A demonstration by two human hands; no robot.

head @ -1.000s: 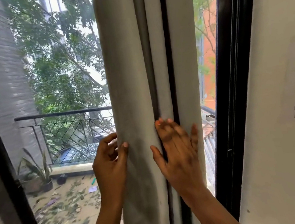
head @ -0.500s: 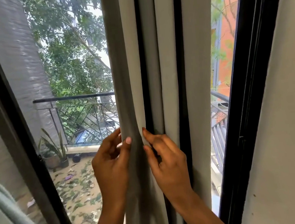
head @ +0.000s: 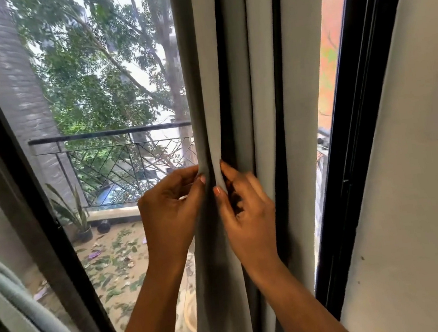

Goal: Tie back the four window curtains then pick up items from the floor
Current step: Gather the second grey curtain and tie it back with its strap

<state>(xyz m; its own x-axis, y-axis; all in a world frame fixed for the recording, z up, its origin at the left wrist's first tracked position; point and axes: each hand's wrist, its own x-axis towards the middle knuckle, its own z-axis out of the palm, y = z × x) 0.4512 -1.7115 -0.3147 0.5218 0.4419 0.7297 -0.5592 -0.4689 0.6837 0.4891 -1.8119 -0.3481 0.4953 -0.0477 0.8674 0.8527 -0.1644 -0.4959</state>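
The grey curtain [head: 237, 80] hangs gathered against the right side of the black window frame [head: 353, 149]. The left hand [head: 168, 213] and right hand [head: 248, 212] pinch its front fold between thumbs and fingers. No tieback shows; with so little cloth held, the folds could likely slip and fan open.

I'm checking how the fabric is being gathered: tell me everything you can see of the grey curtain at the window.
The grey curtain hangs in long vertical folds before the black window frame, plain matte cloth, drawn into a narrow column. One front fold is pinched between the left hand and the right hand, thumbs on its face. No tie-back is visible. Its top and hem are out of view.
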